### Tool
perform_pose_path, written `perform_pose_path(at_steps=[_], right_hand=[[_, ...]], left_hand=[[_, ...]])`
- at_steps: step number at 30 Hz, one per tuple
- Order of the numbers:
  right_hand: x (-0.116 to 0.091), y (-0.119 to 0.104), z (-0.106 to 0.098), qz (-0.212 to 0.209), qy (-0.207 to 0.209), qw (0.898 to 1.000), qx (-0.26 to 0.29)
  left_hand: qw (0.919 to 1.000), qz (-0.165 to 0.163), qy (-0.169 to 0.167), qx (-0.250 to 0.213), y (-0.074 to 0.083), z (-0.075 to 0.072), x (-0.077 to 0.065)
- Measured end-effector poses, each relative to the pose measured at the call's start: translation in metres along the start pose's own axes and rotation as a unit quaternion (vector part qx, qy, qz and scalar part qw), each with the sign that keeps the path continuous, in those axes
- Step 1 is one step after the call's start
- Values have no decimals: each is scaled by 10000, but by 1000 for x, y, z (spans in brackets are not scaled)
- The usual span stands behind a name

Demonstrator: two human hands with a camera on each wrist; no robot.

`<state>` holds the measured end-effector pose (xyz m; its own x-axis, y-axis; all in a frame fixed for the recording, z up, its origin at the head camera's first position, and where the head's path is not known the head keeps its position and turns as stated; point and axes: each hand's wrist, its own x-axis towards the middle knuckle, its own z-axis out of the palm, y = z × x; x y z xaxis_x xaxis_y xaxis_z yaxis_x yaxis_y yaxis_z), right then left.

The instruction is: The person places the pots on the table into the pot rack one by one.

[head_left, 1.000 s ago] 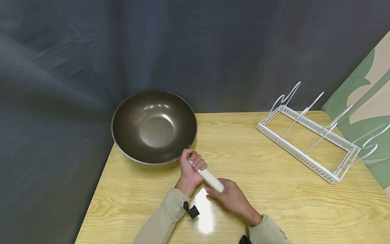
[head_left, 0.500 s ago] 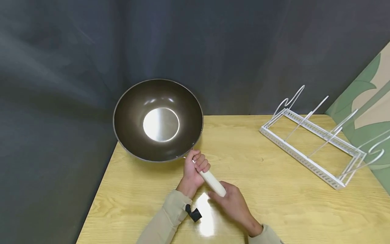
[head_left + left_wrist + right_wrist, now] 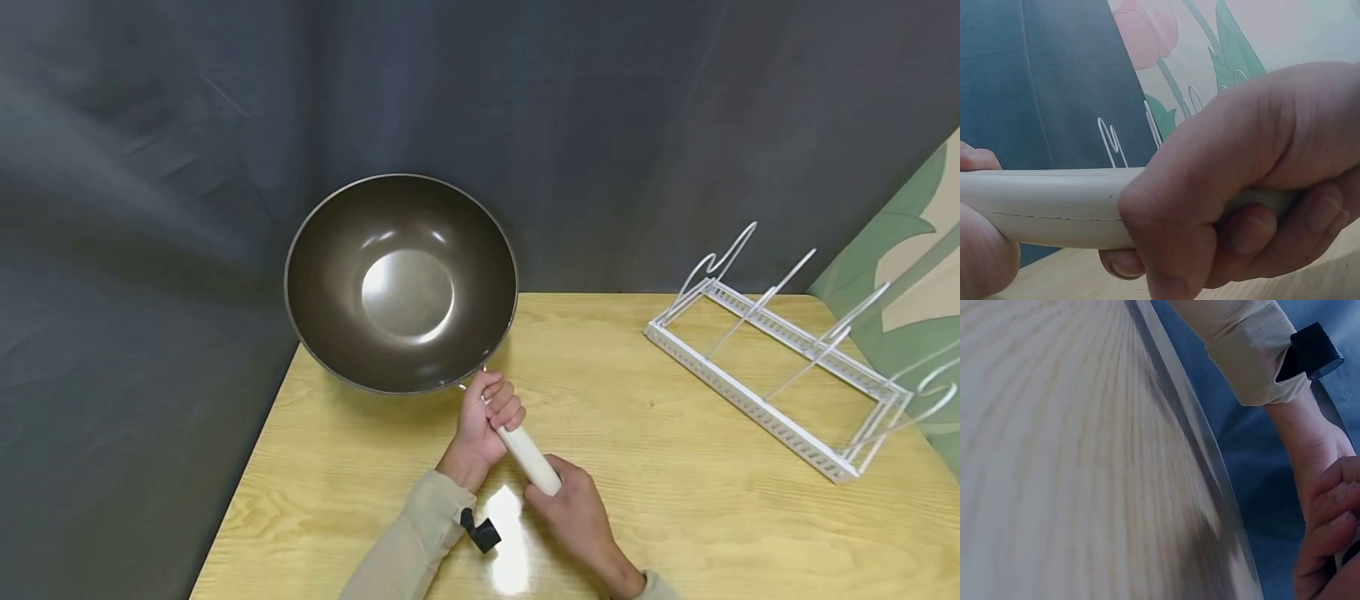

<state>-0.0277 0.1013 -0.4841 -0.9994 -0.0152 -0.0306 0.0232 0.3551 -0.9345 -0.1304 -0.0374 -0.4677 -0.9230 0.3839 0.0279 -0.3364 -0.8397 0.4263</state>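
A dark wok [image 3: 401, 283] with a cream handle [image 3: 525, 454] is held over the back left corner of the wooden table [image 3: 675, 500], its bowl tilted up toward me. My left hand [image 3: 487, 412] grips the handle close to the bowl. My right hand [image 3: 573, 500] grips the handle's free end. The left wrist view is filled by my left hand [image 3: 1241, 187] wrapped round the handle [image 3: 1054, 206], with my right hand [image 3: 979, 250] at the left edge. In the right wrist view my left sleeve [image 3: 1247, 356] and left hand [image 3: 1329, 519] lie above the table [image 3: 1054, 456].
A white wire rack [image 3: 780, 367] with upright dividers stands on the right side of the table. A dark cloth [image 3: 150, 167] hangs behind and to the left. A leaf-patterned wall [image 3: 915, 242] is at the far right. A bright glare spot [image 3: 506, 533] lies on the table between my arms.
The wok's bowl has risen and tipped up toward me, shifting slightly right. Both hands kept their grip on the handle and moved a little with it.
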Motion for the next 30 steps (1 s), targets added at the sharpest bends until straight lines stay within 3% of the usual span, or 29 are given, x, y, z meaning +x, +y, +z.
perform_pose_path(at_steps=[9,20,30], right_hand=[[-3,4,-1,-9,299,9992,248],[8,5,-3,-166,244,9971,704],[5,7,-6,44,351,9936,1069]], left_hand=[[9990,-162,-252,337,-4,6,5],[9974,-201,-14,692,-1,19,18],[9940,-439,-51,1002,-8,34,22]])
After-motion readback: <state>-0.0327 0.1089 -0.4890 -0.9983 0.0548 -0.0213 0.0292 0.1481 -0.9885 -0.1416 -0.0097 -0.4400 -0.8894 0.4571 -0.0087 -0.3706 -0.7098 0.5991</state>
